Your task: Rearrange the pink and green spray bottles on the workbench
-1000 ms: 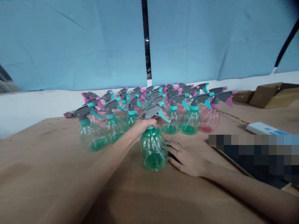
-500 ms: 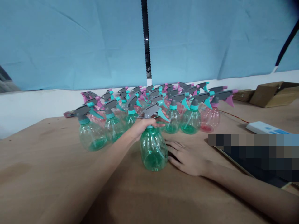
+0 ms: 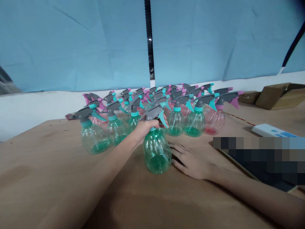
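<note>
My left hand (image 3: pixel 147 126) is wrapped round the neck of a green spray bottle (image 3: pixel 157 156), with fingers behind its turquoise trigger. The bottle stands upright at the front, with a grey sprayer head facing right and a thin tube inside its clear, ribbed body. Palm down on the table, my right hand (image 3: pixel 188 160) has its fingers stretched towards the bottle's right side. Whether those fingertips touch the bottle I cannot tell. Just behind stand more green spray bottles (image 3: pixel 194 125) and, at the right end, a pink spray bottle (image 3: pixel 214 122).
Several more spray bottles with grey heads crowd the wooden table (image 3: pixel 47 165) towards the wall. On the right are a white power strip (image 3: pixel 271 130), a dark flat panel (image 3: pixel 259 165) partly blurred out, and an open cardboard box (image 3: pixel 278 97). Blue sheeting (image 3: pixel 95 44) covers the wall.
The trigger of the held spray bottle has swung back towards its neck, and my left fingers have drawn in with it. My right hand has stayed in place.
</note>
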`<move>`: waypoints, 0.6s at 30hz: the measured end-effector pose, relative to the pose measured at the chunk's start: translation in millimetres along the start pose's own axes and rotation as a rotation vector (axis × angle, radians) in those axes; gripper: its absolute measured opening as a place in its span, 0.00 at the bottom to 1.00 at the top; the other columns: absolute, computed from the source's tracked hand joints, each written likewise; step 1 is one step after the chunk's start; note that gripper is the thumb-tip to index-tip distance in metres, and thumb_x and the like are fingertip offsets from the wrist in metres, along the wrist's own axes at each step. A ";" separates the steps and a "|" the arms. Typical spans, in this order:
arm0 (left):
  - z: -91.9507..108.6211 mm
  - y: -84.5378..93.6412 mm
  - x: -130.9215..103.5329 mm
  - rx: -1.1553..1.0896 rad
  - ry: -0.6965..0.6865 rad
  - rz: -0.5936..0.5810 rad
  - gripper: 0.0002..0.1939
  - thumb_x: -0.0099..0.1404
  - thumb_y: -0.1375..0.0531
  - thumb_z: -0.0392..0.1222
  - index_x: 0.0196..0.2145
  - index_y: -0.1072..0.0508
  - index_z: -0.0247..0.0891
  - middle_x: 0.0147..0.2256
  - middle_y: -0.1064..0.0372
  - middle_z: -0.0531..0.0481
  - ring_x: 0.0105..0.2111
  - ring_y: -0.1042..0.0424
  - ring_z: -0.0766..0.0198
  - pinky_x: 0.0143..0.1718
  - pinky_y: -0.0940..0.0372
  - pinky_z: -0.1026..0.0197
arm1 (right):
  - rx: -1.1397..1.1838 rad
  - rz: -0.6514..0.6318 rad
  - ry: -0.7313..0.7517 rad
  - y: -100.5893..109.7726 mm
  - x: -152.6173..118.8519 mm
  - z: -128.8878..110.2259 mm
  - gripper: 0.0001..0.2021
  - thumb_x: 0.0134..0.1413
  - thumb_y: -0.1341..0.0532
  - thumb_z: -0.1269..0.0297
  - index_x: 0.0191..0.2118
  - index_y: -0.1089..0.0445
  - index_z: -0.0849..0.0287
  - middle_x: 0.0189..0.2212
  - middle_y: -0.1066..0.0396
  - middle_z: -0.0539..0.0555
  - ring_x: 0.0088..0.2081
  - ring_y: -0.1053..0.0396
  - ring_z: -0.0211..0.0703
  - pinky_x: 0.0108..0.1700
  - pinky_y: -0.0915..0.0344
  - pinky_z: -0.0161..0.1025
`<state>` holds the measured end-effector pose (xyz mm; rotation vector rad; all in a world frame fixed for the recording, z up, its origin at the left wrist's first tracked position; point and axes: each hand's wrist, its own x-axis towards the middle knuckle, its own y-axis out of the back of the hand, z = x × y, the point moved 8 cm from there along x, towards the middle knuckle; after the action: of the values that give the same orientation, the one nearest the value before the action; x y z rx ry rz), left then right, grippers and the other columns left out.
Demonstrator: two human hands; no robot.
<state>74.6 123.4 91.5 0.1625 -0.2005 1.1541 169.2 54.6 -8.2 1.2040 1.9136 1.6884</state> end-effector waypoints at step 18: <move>14.1 41.0 -52.0 0.447 0.104 -0.135 0.18 0.47 0.42 0.41 0.38 0.26 0.42 0.36 0.26 0.49 0.41 0.29 0.50 0.44 0.36 0.45 | 0.015 -0.009 -0.043 -2.4 -0.8 4.7 0.22 0.61 0.53 0.59 0.59 0.44 0.61 0.59 0.45 0.59 0.59 0.49 0.49 0.59 0.49 0.50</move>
<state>15.6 90.1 93.6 0.5017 0.1627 1.0562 172.1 57.2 -11.8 1.2256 1.9070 1.6329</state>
